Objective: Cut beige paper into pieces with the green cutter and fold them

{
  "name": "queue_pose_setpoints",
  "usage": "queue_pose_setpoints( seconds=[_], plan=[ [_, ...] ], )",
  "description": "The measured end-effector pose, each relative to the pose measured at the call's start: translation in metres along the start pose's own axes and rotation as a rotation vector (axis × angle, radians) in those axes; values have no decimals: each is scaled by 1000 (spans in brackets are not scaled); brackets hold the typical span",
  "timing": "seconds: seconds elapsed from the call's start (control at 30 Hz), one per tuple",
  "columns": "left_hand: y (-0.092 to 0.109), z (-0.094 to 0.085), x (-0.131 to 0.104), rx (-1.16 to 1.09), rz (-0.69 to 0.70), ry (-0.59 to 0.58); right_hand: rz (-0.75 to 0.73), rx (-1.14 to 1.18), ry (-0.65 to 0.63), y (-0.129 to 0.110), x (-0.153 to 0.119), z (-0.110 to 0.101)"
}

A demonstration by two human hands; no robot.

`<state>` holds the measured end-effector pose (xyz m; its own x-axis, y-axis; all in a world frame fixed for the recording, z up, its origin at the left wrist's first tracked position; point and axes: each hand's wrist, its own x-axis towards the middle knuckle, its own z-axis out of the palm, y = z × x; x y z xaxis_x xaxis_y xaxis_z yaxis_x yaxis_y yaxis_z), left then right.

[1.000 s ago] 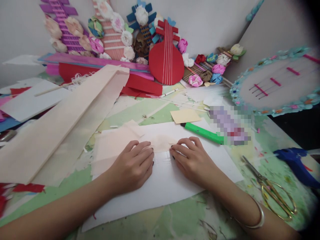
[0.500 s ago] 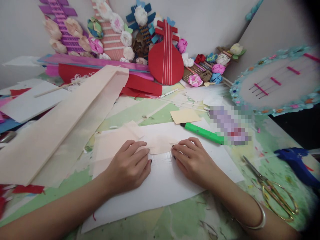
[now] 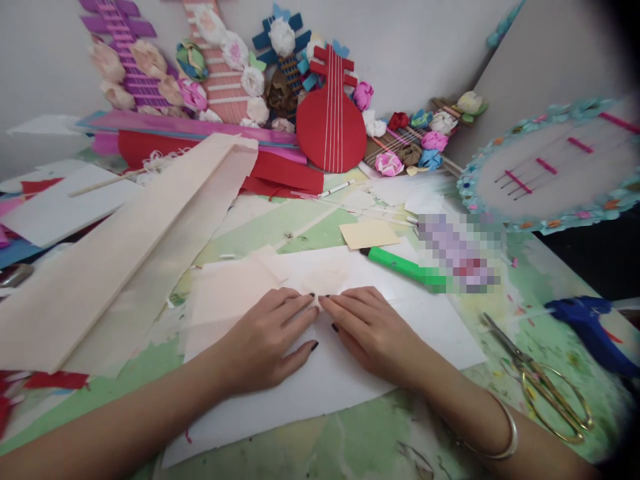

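Note:
My left hand (image 3: pixel 273 337) and my right hand (image 3: pixel 367 330) meet fingertip to fingertip over a white sheet (image 3: pixel 270 410). Between them, their closed fingertips pinch the near edge of a small cream crepe paper piece (image 3: pixel 327 273). The fingers cover part of that edge; the far part fans out beyond them. Left of it, partly behind my left hand, more pale crepe paper pieces (image 3: pixel 225 293) lie on the sheet. A green utility knife (image 3: pixel 403 265) rests past my right hand, beside a small beige card (image 3: pixel 370 235).
Gold-handled scissors (image 3: pixel 550 393) and a blue glue gun (image 3: pixel 593 330) lie at the right. A long folded cream paper strip (image 3: pixel 120 253) spans the left. Along the wall stand a red paper lute (image 3: pixel 330 127) and other flower-covered instruments. A blue-rimmed oval piece (image 3: pixel 550 167) is at right.
Both hands have come together from the paper piece's two sides to its near edge. The piece now looks gathered there, where before it lay stretched between the hands.

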<state>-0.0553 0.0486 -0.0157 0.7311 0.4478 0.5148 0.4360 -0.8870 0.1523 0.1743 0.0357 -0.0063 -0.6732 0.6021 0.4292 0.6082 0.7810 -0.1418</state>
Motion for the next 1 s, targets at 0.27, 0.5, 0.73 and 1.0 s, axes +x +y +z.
queue_pose_setpoints(
  seconds=[0.27, 0.5, 0.73, 1.0],
  plan=[
    [-3, 3, -2, -62, -102, 26, 133, 170, -30, 10, -6, -3],
    [-8, 10, -3, 73, -40, 21, 191, 324, -38, 25, -10, -5],
    [-4, 4, 3, 190, 97, 66, -44, 141, 58, 10, 1, -5],
    [-8, 12, 3, -22, -127, 169, -33, 5, 66, 0, 6, 1]
  ],
)
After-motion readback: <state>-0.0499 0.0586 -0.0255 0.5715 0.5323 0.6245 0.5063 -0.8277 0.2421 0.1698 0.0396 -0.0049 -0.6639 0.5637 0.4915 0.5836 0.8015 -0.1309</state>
